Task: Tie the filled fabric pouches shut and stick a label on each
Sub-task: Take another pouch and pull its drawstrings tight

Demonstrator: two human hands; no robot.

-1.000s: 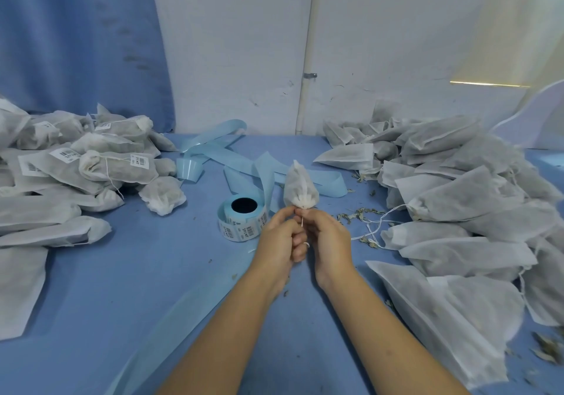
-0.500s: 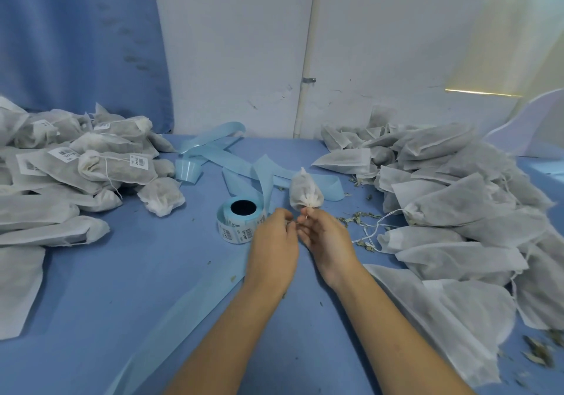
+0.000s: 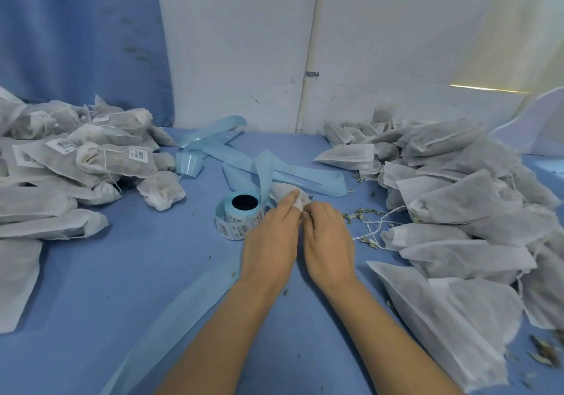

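Head view shows a blue table (image 3: 122, 272) across the lower frame. At right lies a big pile (image 3: 457, 211) of white filled pouches with loose strings. At left lies a second pile (image 3: 76, 165), where some pouches carry barcode labels. A long light-blue strip (image 3: 305, 178) curls over the middle of the table and runs down to the bottom edge.

Both hands meet in the centre of the frame. The left hand (image 3: 270, 242) lays its fingers almost straight on one pouch (image 3: 282, 191), which lies on the table just right of the label roll (image 3: 241, 214). The right hand (image 3: 328, 239) has its fingers curled and pinches the gathered end of this pouch; its fingertips are hidden. Small dry crumbs (image 3: 360, 213) lie right of the hands.
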